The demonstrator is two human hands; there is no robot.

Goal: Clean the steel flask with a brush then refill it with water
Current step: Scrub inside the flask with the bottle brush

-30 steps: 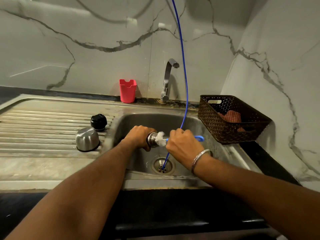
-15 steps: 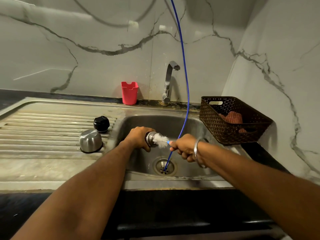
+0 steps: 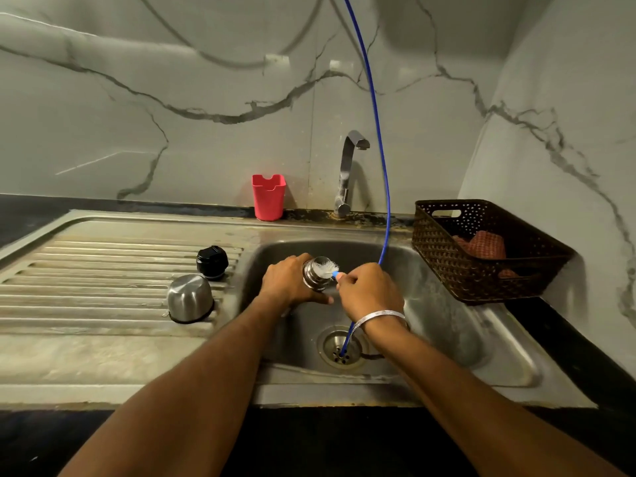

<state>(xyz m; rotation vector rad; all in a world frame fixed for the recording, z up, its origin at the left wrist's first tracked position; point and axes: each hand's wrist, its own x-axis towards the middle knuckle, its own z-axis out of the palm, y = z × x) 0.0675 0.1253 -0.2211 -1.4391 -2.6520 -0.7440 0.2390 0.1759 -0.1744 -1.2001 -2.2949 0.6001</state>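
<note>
Two hands at work over the sink (image 3: pixel 447 342).
Left hand (image 3: pixel 287 284) grips steel flask (image 3: pixel 315 278); right hand (image 3: pixel 370 292) pinches brush (image 3: pixel 327 266), white bristles at the flask's mouth.

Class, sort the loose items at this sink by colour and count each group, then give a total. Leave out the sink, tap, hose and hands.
Steel: 2, the flask and the steel cup
Black: 1, the stopper
Red: 2, the holder and the cloth
Brown: 1, the basket
White and blue: 1, the brush
Total: 7
</note>
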